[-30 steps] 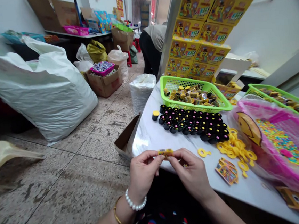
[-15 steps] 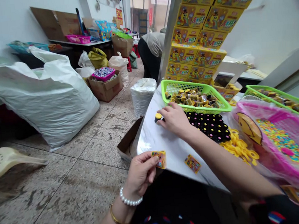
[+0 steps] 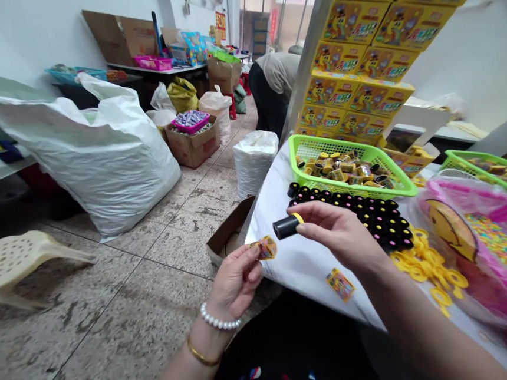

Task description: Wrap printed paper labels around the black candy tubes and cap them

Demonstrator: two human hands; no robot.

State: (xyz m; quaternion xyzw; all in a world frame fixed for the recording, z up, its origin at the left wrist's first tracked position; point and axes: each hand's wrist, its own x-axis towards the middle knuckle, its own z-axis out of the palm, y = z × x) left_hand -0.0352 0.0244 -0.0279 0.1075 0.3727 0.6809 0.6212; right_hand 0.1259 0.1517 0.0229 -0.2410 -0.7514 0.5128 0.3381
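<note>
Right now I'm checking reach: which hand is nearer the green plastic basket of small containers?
Right. The right hand holds a black tube with a yellow cap just short of the green plastic basket; the left hand pinches a small sticker off the table edge, farther away.

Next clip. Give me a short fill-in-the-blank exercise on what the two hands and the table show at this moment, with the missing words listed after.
1. The right hand holds a small black tube with a ____ cap.
2. The left hand pinches a small printed sticker and wears a ____ bracelet.
3. The finished pieces lie in a ____ basket behind the rows of black tubes.

Missing words: yellow; pearl; green
</note>
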